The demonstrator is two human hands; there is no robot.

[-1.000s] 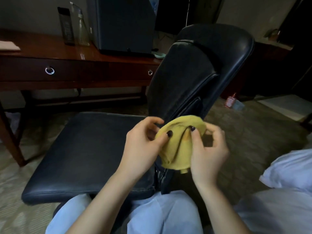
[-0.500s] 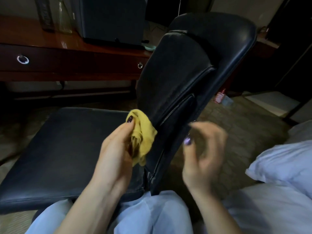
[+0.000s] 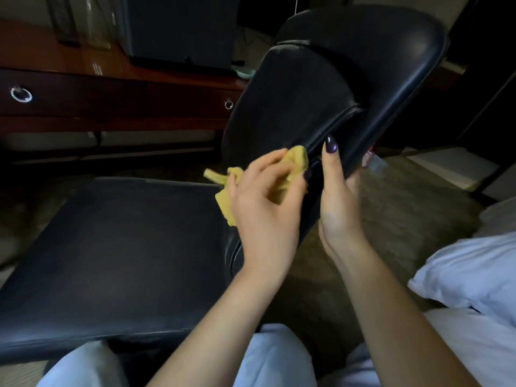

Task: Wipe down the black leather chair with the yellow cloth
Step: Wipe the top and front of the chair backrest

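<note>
Your left hand [image 3: 265,202] bunches the crumpled yellow cloth [image 3: 294,160] in curled fingers and presses it to the black leather chair [image 3: 125,247], low on the front of its backrest [image 3: 293,101]. Your right hand [image 3: 337,202] clasps the backrest's side edge just beside the cloth, thumb in front, fingers behind. From the cloth, the backrest's long axis climbs up and away to the right, so the wipe would likely run that way.

A dark wooden desk [image 3: 83,88] with ring-pull drawers is seen far left. Patterned carpet [image 3: 413,208] is noted underfoot. White bedding [image 3: 474,275] is observed near right. Lighting is dim.
</note>
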